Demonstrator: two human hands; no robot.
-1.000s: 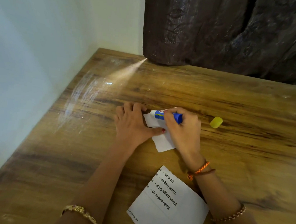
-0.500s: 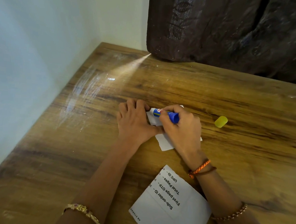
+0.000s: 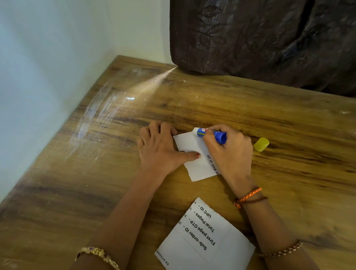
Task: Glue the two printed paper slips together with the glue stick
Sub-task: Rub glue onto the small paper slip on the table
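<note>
A small white printed slip [image 3: 194, 156] lies on the wooden table [image 3: 86, 181]. My left hand [image 3: 159, 148] lies flat on its left part, thumb stretched across the paper. My right hand [image 3: 230, 154] grips the blue glue stick [image 3: 211, 134], held nearly level with its white tip at the slip's far edge. This hand hides the slip's right side. A larger printed slip [image 3: 205, 245] lies nearer to me, between my forearms, text upward. The yellow cap [image 3: 261, 144] rests just right of my right hand.
A dark brown cloth [image 3: 272, 36] hangs over the table's far edge. A pale wall [image 3: 41, 64] runs along the left side of the table. Bare wood stretches to the left and right of my hands.
The glue stick's tip has slid left and back along the far edge of the small slip. More of the slip shows between my hands. My left hand stays pressed down.
</note>
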